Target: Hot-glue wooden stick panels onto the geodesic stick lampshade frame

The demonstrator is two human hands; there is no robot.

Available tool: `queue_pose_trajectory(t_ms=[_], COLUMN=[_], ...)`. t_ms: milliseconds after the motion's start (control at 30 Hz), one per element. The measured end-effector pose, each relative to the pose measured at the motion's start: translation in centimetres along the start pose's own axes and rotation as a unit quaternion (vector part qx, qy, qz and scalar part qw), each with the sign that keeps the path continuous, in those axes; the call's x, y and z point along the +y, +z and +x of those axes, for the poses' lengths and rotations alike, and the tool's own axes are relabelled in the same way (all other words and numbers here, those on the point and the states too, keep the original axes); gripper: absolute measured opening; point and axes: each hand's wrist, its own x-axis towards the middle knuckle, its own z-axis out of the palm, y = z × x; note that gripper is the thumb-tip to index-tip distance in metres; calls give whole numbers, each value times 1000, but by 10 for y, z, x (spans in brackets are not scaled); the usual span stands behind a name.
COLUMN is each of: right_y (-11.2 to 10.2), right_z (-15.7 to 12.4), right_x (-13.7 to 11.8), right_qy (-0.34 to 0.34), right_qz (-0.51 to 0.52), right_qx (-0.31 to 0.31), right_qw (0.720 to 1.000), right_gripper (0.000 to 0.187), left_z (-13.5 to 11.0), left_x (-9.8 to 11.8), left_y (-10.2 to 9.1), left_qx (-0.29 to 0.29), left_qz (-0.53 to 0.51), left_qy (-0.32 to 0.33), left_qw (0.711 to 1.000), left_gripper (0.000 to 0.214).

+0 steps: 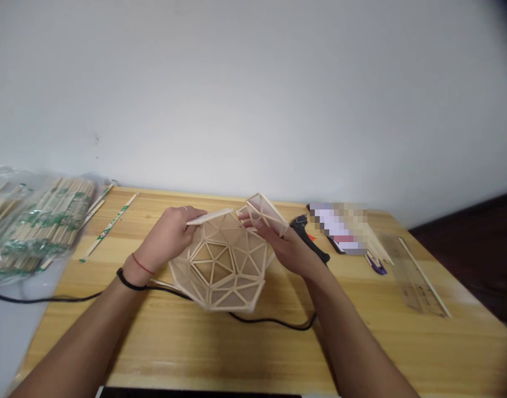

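A bowl-shaped frame (212,265) of thin wooden sticks, joined in triangles and backed with pale translucent sheet, is held up over the table. My left hand (177,229) pinches its upper left edge, fingers closed on a rim panel. At the upper right, my right hand (284,243) grips a stick-framed panel (264,214) that stands up from the rim. Whether this panel is joined to the bowl-shaped frame, I cannot tell. Some of the right fingers show behind the sheet.
Bagged chopsticks (54,215) lie at the left, beside a loose wrapped pair (112,224). A black glue gun (307,237), a phone (336,226), bare sticks (375,243) and a clear ruler (405,276) lie to the right. A black cable (274,320) crosses the wooden table (187,354).
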Motion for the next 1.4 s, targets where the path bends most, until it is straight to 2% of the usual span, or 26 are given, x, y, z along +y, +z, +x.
queue_pose_trajectory(t_ms=[167,367,667,767,1067,1267,1400], right_y=[0,1,9,11,18,19,19], right_z=[2,3,-5,-5,-2,-3,-3], right_x=[1,2,-24,-26,-25,-26,-27], right_qy=[-14,-30,-19,-20,-107,-129,-159], right_qz=[6,4,-129,-151,-172,-161,-166], right_qx=[3,29,128,134,147,146,139], right_qw=[1000,999,983,979,968,967,963], right_gripper=[40,38,37,36,15,12,17], left_z=[-1,-1,0,-1,-3,-2,-2], left_x=[0,-2,2,3,4,5,6], left_y=[0,0,-4,-4,-3,-3,-2], left_qx=[10,20,40,43,63,68,81], left_qz=[36,20,-38,-29,31,40,57], left_qy=[-12,-29,-85,-103,-32,0,31], left_qw=[999,999,995,993,997,997,995], left_gripper=[31,24,25,27,22,22,22])
